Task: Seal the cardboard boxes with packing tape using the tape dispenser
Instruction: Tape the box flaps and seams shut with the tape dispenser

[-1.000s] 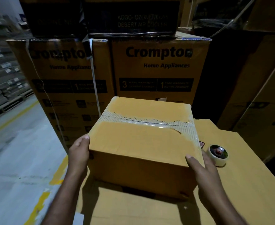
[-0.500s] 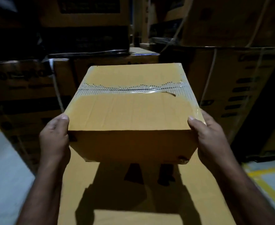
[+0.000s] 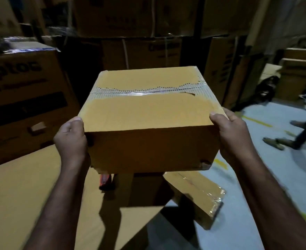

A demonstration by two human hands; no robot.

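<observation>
Cardbd box (image 3: pixel 148 114) higher, crinkly tape (image 3: pixel 145 92) atop

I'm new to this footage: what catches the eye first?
A cardboard box fills the centre, held up by the left hand and right hand, each with its grip on a near corner. A clear tape strip crosses its top. At right, another person's feet show on the floor.

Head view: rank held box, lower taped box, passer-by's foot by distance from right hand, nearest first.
1. Held box: gripped by the right hand.
2. Lower taped box: below the hand, slightly left.
3. Passer-by's foot: far right, well beyond.
</observation>
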